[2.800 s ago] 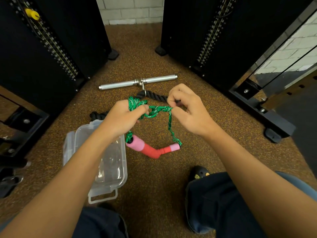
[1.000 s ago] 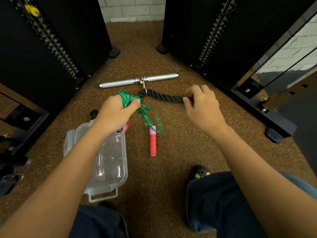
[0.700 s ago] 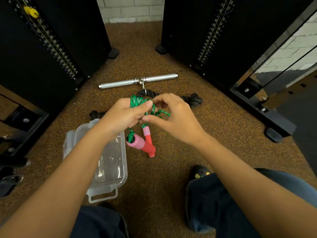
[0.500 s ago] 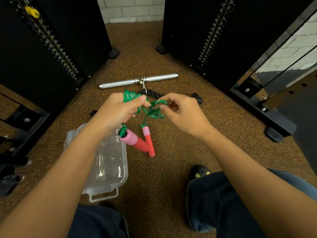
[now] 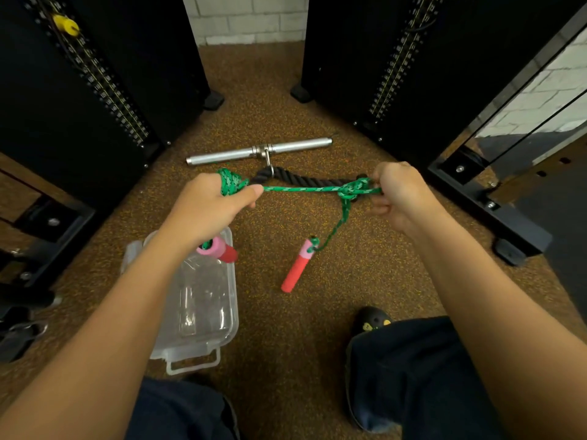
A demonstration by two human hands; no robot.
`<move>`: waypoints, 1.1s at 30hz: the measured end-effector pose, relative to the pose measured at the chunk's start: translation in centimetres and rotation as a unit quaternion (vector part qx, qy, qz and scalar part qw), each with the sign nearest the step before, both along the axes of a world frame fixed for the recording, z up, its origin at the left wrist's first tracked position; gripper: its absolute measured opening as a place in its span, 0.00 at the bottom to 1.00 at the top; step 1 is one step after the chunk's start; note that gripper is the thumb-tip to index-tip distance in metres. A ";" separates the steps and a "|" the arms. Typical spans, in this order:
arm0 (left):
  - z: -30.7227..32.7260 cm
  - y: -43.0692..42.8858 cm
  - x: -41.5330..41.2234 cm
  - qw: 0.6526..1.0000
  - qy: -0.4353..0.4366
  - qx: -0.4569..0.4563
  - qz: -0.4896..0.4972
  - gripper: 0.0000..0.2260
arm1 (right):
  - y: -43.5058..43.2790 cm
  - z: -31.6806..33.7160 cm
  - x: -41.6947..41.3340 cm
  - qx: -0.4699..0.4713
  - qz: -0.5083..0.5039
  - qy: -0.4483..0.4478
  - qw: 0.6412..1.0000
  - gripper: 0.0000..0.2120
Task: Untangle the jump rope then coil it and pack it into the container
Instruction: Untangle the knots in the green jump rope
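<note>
Left hand [image 5: 206, 211] grips bunched green jump rope [image 5: 298, 188]; right hand [image 5: 398, 195] pinches what looks like a knot. Rope taut between them, above floor. Container [image 5: 203, 341] below left forearm.

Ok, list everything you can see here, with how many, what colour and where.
jump rope: one, green, stretched between the hands, knotted near the right hand
handles: two, pink and red, one under the left wrist, one at the cord's end, centre
container: one, clear, floor, left
bar: one, silver, floor, far centre
thick rope: one, black, hooked to the bar
weight stacks: two, black, either side
pin: one, yellow, upper left
shoe: one, black, lower right
left hand: grips bunched cord
right hand: holds the knot
</note>
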State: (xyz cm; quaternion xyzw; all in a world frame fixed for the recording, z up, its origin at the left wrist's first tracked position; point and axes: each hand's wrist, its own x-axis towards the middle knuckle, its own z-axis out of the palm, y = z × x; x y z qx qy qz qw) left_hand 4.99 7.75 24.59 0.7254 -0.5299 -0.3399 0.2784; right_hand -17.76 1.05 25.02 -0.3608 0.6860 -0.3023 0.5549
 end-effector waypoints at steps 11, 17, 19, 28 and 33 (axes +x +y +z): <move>1.1 0.6 -2.9 0.951 0.266 0.129 -0.090 0.20 | 2.5 -0.5 2.6 -0.268 0.453 0.147 0.838 0.22; 2.0 0.7 -2.9 0.921 0.351 0.138 -0.095 0.20 | 2.9 -0.5 2.7 -0.223 0.484 0.048 0.845 0.10; 1.8 0.7 -2.8 0.920 0.357 0.137 -0.086 0.23 | 2.6 -0.4 2.4 -0.213 0.464 0.030 0.859 0.08; 1.4 0.2 -1.4 0.822 0.554 0.129 0.009 0.13 | 1.6 -0.1 0.9 -0.273 0.412 0.096 0.864 0.05; 1.4 0.1 -1.5 0.804 0.580 0.116 0.063 0.18 | 1.9 -0.7 1.0 -0.288 0.450 0.167 0.829 0.06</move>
